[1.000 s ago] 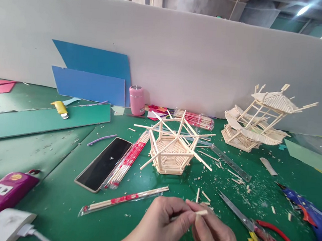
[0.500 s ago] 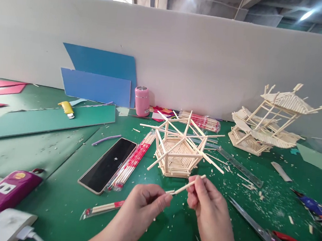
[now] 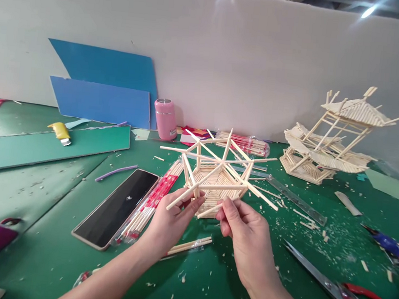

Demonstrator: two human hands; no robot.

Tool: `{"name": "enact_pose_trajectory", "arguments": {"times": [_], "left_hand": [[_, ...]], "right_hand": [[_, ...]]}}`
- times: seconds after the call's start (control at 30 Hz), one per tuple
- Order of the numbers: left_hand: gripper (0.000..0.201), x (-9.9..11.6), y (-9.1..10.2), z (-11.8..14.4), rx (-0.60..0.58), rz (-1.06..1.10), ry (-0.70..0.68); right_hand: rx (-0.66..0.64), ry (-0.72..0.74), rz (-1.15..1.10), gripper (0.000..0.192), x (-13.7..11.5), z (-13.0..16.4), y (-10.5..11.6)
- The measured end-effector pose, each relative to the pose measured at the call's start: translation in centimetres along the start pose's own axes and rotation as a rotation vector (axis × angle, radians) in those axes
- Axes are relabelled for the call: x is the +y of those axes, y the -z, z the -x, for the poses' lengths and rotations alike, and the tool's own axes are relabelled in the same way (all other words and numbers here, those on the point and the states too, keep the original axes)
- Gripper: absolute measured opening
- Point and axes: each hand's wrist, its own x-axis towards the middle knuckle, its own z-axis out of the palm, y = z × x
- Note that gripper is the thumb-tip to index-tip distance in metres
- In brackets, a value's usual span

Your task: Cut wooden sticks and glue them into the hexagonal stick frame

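Observation:
A hexagonal model of wooden sticks (image 3: 218,177) stands on the green mat (image 3: 49,252), with long sticks poking out of its top. My left hand (image 3: 170,220) grips the model's front left corner, thumb beside a protruding stick. My right hand (image 3: 247,238) pinches a short wooden stick (image 3: 209,211) and holds it against the model's front wall. The two hands are close together, just in front of the model.
A phone (image 3: 117,207) and packs of sticks (image 3: 151,201) lie to the left, and a wrapped pair (image 3: 189,244) below my hands. A finished stick pavilion (image 3: 331,144), ruler (image 3: 294,197), cutters (image 3: 348,293) and blue glue gun (image 3: 392,246) are on the right. A pink bottle (image 3: 163,119) stands at the wall.
Both hands have moved up and forward from the mat's front to the hexagonal model. The short stick, held in the air before, now rests against the model's front.

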Motion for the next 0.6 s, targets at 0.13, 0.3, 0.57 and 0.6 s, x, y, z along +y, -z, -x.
{"name": "enact_pose_trajectory", "arguments": {"times": [0.13,0.3,0.57,0.6], "left_hand": [[0.014,0.8,0.6,-0.4,0.006,-0.059,-0.088],[0.013,1.4,1.0,-1.0,0.016,0.024,-0.101],[0.019,2.4,1.1,-1.3,-0.028,0.215,-0.027],[0.019,2.4,1.1,-1.3,-0.036,0.226,-0.024]], "right_hand": [[0.027,0.040,0.025,0.030,-0.4,-0.6,-0.1],[0.035,0.071,-0.015,0.029,-1.4,-1.0,-0.4],[0.031,-0.066,-0.268,0.018,-3.1,-1.6,-0.8],[0.035,-0.067,-0.278,0.019,-3.3,-1.7,-0.9]]}}
